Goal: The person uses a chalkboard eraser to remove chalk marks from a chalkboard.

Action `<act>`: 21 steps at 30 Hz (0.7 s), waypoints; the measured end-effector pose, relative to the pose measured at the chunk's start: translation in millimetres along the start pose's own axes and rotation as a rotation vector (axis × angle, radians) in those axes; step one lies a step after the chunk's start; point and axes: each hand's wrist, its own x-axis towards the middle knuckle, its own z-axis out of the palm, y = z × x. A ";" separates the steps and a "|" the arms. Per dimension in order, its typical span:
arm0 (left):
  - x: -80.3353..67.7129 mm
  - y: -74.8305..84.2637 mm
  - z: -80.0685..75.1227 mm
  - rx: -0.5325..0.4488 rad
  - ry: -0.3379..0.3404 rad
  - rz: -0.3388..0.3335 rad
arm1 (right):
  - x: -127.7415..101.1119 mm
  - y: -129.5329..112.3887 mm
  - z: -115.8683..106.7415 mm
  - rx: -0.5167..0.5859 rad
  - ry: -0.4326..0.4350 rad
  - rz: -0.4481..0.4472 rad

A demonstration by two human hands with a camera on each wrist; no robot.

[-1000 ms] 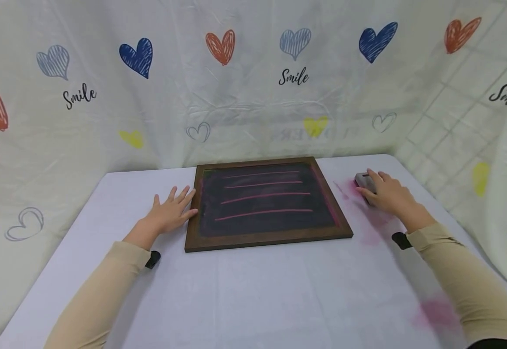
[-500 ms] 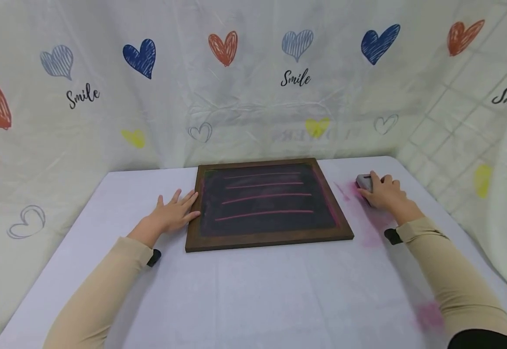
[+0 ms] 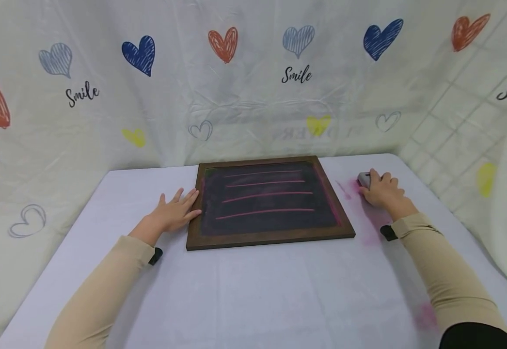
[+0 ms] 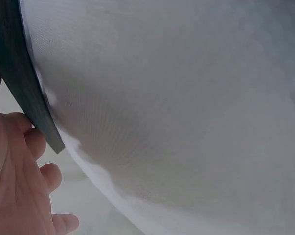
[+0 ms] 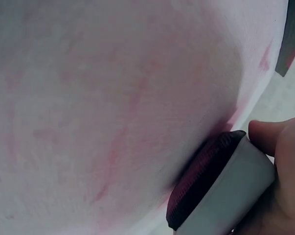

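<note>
Eraser (image 3: 364, 180) first: I see a small grey block with a dark felt face stained pink, sitting on the table just beyond the right edge of the chalkboard (image 3: 268, 201), near that board's far right corner. My right hand (image 3: 383, 192) has its fingers curled over the block and grips it; in the right wrist view the eraser (image 5: 220, 188) fills the lower right, felt side toward the table, with my thumb (image 5: 267, 137) pressed against its grey body. Pink chalk smears (image 3: 369, 213) spread over the tablecloth between the eraser and the chalkboard's right frame, and they run on toward me along that side.

The chalkboard lies flat, a dark slate in a brown wooden frame, with four pink horizontal lines (image 3: 265, 196) drawn across it and a hazy pink cast over the slate. My left hand (image 3: 174, 212) lies on the table against the chalkboard's left frame, fingers straight and spread, fingertips touching the wood and holding nothing. The left wrist view shows the same hand (image 4: 17, 186) beside the dark edge of the frame (image 4: 20, 73).

Both forearms wear beige sleeves (image 3: 105, 291), each with a small black piece at the cuff. The table (image 3: 253, 291) under the chalkboard is covered in a pale lilac cloth. Behind the chalkboard hangs a white backdrop (image 3: 253, 97) printed with coloured hearts and the word "Smile".
</note>
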 end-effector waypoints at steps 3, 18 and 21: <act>0.2 2.5 -1.7 -0.004 0.002 0.003 | 0.3 -1.1 0.5 0.006 0.015 0.013; 3.0 4.2 2.8 0.028 0.009 0.000 | -5.3 6.5 -4.7 -0.001 0.057 -0.044; 2.4 4.3 1.2 0.029 0.009 0.001 | -8.0 7.6 -7.6 -0.001 0.071 -0.070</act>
